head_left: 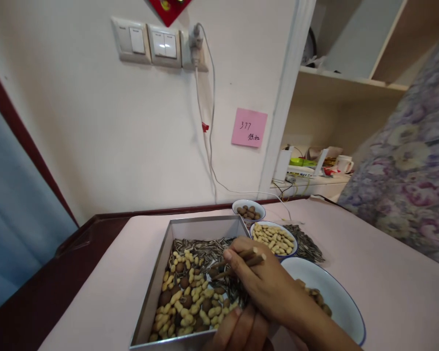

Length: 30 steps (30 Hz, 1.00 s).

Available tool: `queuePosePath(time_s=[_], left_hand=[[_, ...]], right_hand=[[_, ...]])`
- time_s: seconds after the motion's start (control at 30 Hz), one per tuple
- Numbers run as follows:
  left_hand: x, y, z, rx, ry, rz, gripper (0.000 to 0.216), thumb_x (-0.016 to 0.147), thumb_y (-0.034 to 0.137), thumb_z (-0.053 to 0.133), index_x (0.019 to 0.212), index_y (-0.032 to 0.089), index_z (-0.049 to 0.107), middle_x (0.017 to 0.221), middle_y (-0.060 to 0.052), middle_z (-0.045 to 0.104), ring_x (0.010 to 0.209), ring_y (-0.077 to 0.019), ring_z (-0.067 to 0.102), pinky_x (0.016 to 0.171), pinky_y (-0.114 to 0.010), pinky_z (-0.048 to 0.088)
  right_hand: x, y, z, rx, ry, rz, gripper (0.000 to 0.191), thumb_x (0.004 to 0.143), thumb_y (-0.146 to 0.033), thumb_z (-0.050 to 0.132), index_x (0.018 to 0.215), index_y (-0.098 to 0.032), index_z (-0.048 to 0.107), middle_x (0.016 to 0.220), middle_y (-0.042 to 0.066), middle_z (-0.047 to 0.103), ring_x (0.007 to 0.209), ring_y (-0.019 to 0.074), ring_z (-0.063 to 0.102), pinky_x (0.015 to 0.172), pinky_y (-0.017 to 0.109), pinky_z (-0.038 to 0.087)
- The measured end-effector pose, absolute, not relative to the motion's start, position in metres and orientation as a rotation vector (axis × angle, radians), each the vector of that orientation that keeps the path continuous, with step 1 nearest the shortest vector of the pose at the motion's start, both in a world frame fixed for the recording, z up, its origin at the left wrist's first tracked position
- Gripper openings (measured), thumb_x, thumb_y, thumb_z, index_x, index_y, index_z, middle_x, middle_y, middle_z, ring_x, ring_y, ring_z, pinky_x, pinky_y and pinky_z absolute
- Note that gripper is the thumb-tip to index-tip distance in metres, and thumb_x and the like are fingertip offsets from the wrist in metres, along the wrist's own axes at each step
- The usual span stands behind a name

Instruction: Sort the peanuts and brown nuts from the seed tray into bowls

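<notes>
My right hand [267, 280] is closed around a pair of wooden chopsticks [254, 258], their tips pointing left and down into a shallow metal-rimmed box [151, 287]. Near the tips lies a dark brown round nut [212, 273]; whether they pinch it I cannot tell. Peanuts in shells [190, 302], several brown round nuts and striped sunflower seeds [201, 248] lie mixed in the box, the seeds mostly at the back. My left hand [241, 331] has its fingers curled over the box's near right rim, below my right hand, partly cut off by the frame.
Right of the box stand a bowl of brown nuts [248, 212], a bowl of peanuts [274, 238] and a larger white bowl [342, 292] with brown pieces. A sunflower seed pile [305, 243] lies on the pink tabletop [384, 273]. A white cable [237, 191] reaches the table's back.
</notes>
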<state>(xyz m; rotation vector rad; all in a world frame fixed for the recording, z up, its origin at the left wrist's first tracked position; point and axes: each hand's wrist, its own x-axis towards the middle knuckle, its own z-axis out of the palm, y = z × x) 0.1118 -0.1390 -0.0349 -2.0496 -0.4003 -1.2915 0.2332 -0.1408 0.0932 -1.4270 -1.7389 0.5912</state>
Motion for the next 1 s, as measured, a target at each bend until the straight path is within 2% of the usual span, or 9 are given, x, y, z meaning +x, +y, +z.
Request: queuePosePath(time_s=[0.2,0.33,0.47,0.6,0.83,1.0], left_hand=[[0.113,-0.139,-0.032,-2.076,-0.365,-1.279,0.027,0.099,0.024,0.054,0.077,0.023,0.07,0.103,0.004,0.074,0.105,-0.0112,0.062,0.111,-0.027,0.036],[0.113,-0.142,-0.025,-2.053,-0.397,-1.284,0.02,0.096,0.024,0.056,0.082,0.024,0.07,0.106,0.004,0.074,0.112,-0.0125,0.061,0.113,-0.028,0.034],[0.108,-0.143,-0.023,-2.093,-0.344,-1.222,0.016,0.095,0.025,0.06,0.081,0.023,0.067,0.11,0.005,0.074,0.109,-0.0113,0.063,0.112,-0.028,0.037],[0.105,-0.144,-0.021,-2.138,-0.325,-1.231,0.015,0.095,0.024,0.06,0.081,0.024,0.065,0.109,0.004,0.074,0.106,-0.0111,0.064,0.11,-0.028,0.039],[0.108,-0.148,-0.014,-2.189,-0.35,-1.372,0.031,0.097,0.012,0.05,0.074,0.024,0.067,0.089,0.003,0.076,0.099,-0.0119,0.065,0.116,-0.029,0.033],[0.104,-0.152,-0.008,-2.234,-0.33,-1.294,0.03,0.097,0.016,0.05,0.072,0.024,0.064,0.097,-0.001,0.078,0.103,-0.0146,0.066,0.112,-0.031,0.036]], right_hand=[[0.244,-0.148,0.104,-1.346,-1.633,0.521,0.042,0.104,-0.045,0.042,0.07,-0.021,0.048,0.072,-0.002,0.05,0.072,0.0147,0.049,0.07,0.03,0.037],[0.258,-0.152,0.112,-1.318,-1.582,0.446,0.045,0.104,-0.048,0.044,0.069,-0.021,0.051,0.071,-0.002,0.05,0.072,0.0159,0.047,0.072,0.033,0.036],[0.262,-0.152,0.113,-1.34,-1.623,0.525,0.044,0.104,-0.051,0.044,0.072,-0.021,0.054,0.073,-0.001,0.052,0.073,0.0165,0.049,0.072,0.033,0.037],[0.256,-0.152,0.113,-1.366,-1.698,0.489,0.043,0.104,-0.048,0.043,0.071,-0.021,0.049,0.072,-0.002,0.052,0.072,0.0157,0.05,0.069,0.032,0.035],[0.242,-0.156,0.118,-1.496,-1.854,0.494,0.039,0.102,-0.047,0.044,0.074,-0.022,0.052,0.074,-0.001,0.056,0.07,0.0166,0.049,0.065,0.031,0.029],[0.249,-0.156,0.121,-1.425,-1.826,0.498,0.037,0.101,-0.043,0.044,0.072,-0.021,0.049,0.074,0.0,0.055,0.071,0.0164,0.048,0.067,0.031,0.03]])
